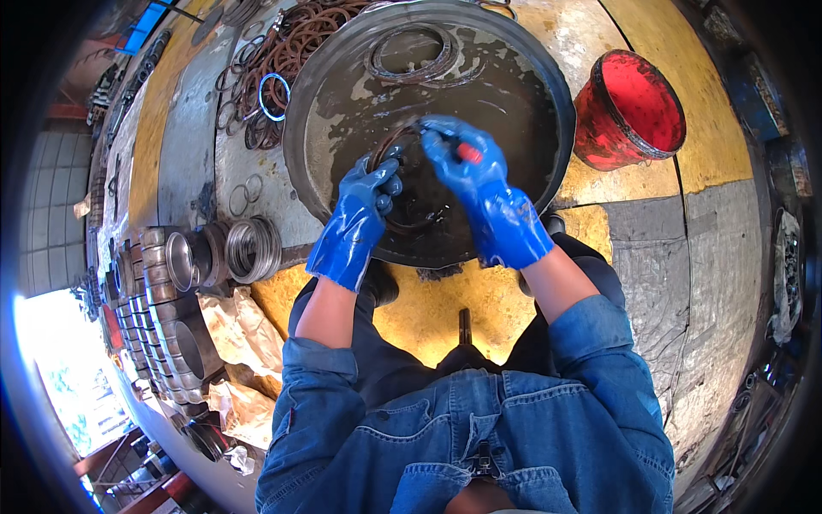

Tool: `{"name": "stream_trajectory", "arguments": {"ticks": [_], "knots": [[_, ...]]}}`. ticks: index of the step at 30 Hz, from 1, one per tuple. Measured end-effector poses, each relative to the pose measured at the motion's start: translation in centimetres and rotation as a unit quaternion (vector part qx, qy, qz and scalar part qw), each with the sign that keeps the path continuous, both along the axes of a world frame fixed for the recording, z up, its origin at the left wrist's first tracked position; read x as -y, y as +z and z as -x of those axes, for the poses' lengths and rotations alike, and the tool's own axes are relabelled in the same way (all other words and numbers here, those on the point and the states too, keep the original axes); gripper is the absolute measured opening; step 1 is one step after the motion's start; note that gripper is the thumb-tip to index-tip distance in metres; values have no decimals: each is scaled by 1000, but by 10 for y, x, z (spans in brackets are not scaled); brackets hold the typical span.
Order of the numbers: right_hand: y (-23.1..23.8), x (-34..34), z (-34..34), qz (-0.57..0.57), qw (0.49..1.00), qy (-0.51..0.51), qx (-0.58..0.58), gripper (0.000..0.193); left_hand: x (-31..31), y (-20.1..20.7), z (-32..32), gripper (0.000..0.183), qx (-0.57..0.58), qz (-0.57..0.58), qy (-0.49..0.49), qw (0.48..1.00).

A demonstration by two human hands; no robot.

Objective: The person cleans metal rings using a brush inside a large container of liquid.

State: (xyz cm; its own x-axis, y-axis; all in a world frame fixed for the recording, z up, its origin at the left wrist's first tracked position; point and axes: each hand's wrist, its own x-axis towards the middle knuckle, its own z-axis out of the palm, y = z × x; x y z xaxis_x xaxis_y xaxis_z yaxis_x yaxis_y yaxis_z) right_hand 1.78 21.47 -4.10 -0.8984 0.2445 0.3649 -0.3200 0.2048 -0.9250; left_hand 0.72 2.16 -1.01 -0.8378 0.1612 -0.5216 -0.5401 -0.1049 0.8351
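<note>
Both my hands wear blue rubber gloves and are over a wide dark round tub of murky liquid. My left hand is closed round the left side of a dark brown ring, which is held tilted. My right hand is curled at the ring's upper right, its fingers blurred. A small red thing shows in that hand; the rest of it is hidden by the glove. Several thin rings lie together in the far part of the tub.
Rusty rings are heaped beyond the tub's left side. A red bucket stands to its right. Stacked metal rings and wide metal cylinders line the left, beside crumpled brown paper.
</note>
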Motion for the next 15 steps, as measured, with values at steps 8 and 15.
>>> {"name": "stream_trajectory", "arguments": {"ticks": [8,15], "knots": [[30,-10,-12,15,994,57,94,22,21,-6,8,30,7,-31,20,999],[33,11,-16,-122,980,115,-103,18,9,-13,2,25,-47,21,29,998]]}}
